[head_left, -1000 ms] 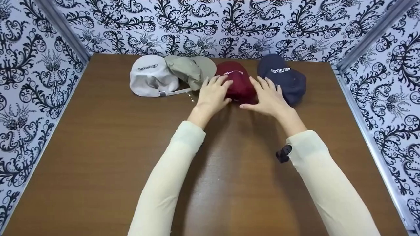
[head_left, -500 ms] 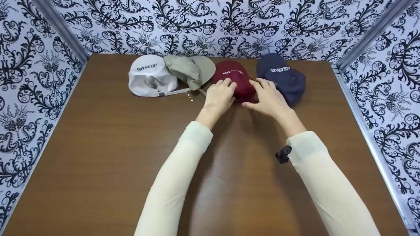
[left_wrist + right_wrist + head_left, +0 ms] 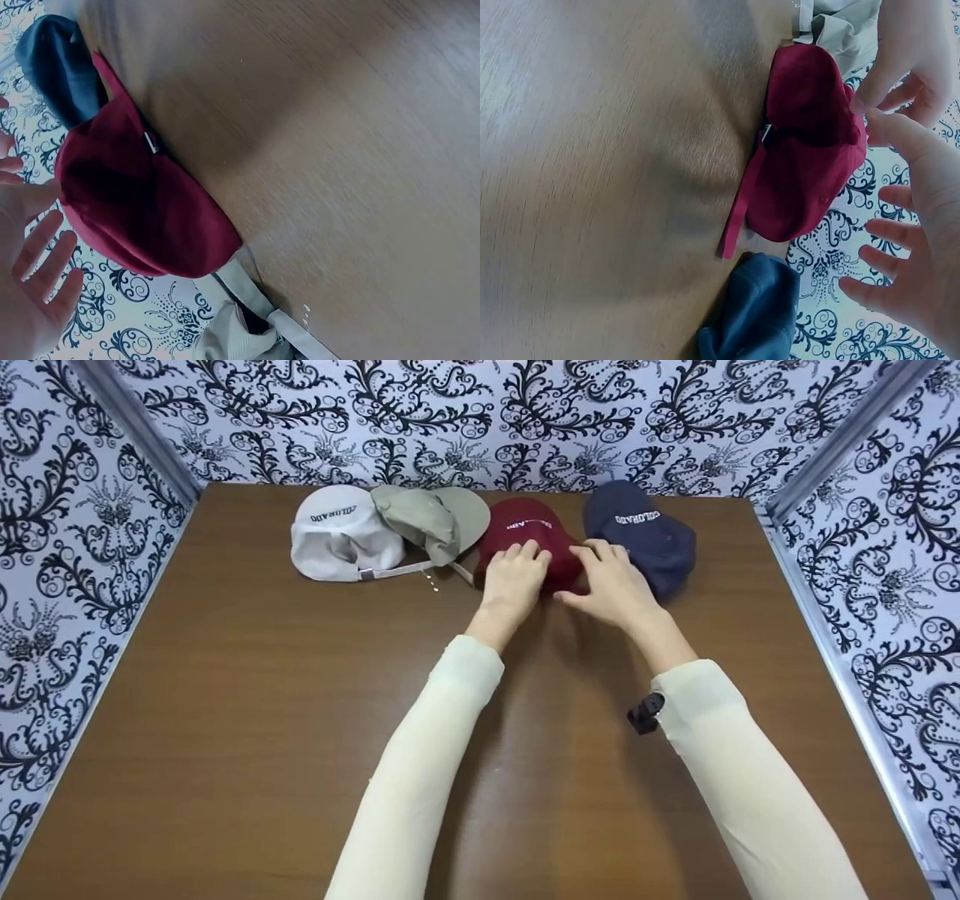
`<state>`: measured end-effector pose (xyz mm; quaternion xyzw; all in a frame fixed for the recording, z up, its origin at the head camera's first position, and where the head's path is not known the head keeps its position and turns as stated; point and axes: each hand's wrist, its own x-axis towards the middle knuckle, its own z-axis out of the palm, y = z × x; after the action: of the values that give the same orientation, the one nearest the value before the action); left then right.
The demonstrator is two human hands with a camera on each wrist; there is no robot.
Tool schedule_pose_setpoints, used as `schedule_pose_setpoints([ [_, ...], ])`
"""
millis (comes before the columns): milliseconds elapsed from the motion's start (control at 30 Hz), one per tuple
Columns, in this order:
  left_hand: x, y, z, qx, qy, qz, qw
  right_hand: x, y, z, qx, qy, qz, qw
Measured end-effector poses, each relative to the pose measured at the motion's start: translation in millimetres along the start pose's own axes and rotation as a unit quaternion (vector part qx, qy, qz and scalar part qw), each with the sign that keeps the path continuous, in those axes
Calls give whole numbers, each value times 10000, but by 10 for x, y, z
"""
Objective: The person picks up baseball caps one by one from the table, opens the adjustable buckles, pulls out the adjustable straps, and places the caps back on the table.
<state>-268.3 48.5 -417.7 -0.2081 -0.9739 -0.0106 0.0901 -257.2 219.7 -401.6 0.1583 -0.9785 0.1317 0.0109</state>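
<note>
A dark red baseball cap (image 3: 525, 519) with white lettering sits at the back of the table, its adjustable strap and small buckle (image 3: 766, 133) towards the front. My left hand (image 3: 516, 585) is over the cap's near side, fingers loosely bent and spread. Its thumb tip is right at the top of the cap in the left wrist view. At the cap's right side is my right hand (image 3: 616, 589), fingers extended and apart, thumb pointing towards the left hand. Its fingertips lie between the red cap and a navy cap (image 3: 660, 544) marked COLORADO.
To the left, a white cap (image 3: 341, 532) and a khaki cap (image 3: 427, 517) overlap, with the khaki brim close beside the red cap. All stand along the back of the brown wooden table (image 3: 300, 720). Patterned panels (image 3: 420, 420) rise behind and at both sides.
My left hand has moved right along the front of the red cap, uncovering the khaki cap's strap and more red fabric. My right hand stays almost in place.
</note>
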Motion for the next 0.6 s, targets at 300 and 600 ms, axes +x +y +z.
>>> schedule_pose_setpoints([
  [300,84,37,86,32,-265,-30,9996,-45,61,13,-106,-19,42,9999],
  [600,115,47,125,182,-33,81,9998,-99,86,-5,-76,-67,164,9998],
])
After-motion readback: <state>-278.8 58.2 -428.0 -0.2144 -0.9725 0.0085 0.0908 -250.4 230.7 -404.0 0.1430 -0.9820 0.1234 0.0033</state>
